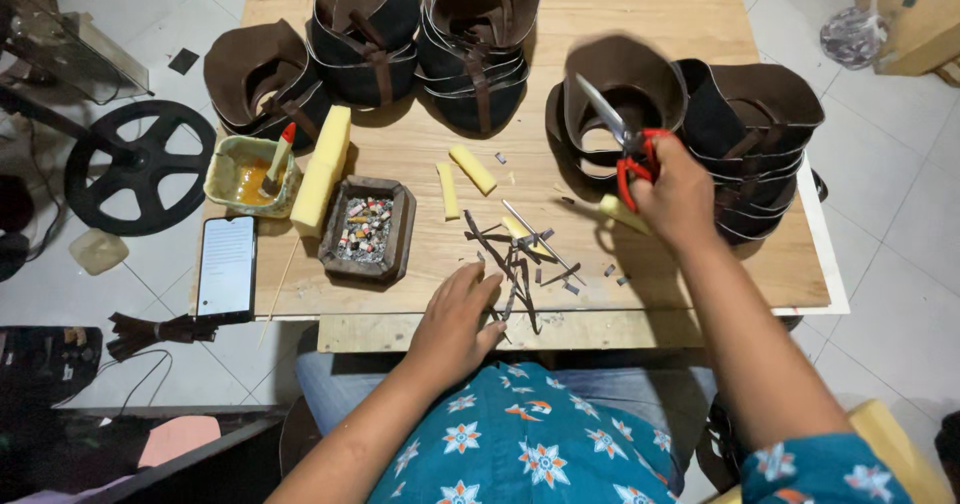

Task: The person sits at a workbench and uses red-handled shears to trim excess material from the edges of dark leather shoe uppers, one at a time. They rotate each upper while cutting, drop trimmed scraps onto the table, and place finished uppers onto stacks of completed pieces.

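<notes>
Fingers of the right hand are curled tight through the red loops of a pair of scissors, whose silver blades stand parted and point toward 11 o'clock; a pale yellow foam piece sticks out from under the same hand toward 9 o'clock. The scissors hover over a curved brown leather shoe upper at the bench's 1 o'clock part. That forearm rises from 5 o'clock, wrist bent, back of the hand up.

The left hand lies palm down at the near edge of the wooden bench, at 6 o'clock, fingers loosely spread and half curled, their tips touching a heap of thin dark leather strips; whether they pinch one I cannot tell.

More dark uppers stand stacked along 12 o'clock. At 9 o'clock sit a glue pot with a brush, a yellow sponge block, an ashtray and a phone
</notes>
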Motion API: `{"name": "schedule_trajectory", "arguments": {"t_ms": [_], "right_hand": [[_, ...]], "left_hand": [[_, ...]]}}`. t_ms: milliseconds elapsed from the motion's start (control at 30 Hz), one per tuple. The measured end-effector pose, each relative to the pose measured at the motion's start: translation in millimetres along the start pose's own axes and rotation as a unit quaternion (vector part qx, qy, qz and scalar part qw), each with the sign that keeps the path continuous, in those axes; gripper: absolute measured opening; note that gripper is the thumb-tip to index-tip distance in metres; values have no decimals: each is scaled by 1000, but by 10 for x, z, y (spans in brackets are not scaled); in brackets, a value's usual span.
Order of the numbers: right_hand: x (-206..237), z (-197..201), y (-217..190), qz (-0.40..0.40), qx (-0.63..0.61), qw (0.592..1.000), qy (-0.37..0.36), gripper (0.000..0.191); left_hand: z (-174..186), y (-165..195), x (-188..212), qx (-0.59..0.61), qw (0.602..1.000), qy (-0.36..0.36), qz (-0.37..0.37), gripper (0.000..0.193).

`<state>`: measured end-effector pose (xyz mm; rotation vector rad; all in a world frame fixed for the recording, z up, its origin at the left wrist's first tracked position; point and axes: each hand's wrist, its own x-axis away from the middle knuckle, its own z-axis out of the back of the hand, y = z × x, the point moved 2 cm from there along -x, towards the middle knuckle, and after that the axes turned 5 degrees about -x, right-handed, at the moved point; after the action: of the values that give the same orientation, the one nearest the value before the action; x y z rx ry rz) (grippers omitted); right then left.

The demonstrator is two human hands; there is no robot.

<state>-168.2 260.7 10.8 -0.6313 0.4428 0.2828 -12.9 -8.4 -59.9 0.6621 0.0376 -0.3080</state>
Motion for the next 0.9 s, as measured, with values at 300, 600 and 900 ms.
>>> {"name": "schedule_trajectory", "arguments": {"t_ms": [300, 600, 900], "right_hand": [[1069, -332, -77, -147, -76, 986, -16, 28], [1061, -435, -172, -104, -18, 993, -47, 28], [973, -405, -275, -114, 22, 993, -7, 27]], "left_hand": [[-204, -178, -165, -89, 995, -28, -31, 79], [-408, -62, -754, -110, 994, 14, -21, 88], [-278, -97, -809, 42, 998, 55, -8, 49]]}}
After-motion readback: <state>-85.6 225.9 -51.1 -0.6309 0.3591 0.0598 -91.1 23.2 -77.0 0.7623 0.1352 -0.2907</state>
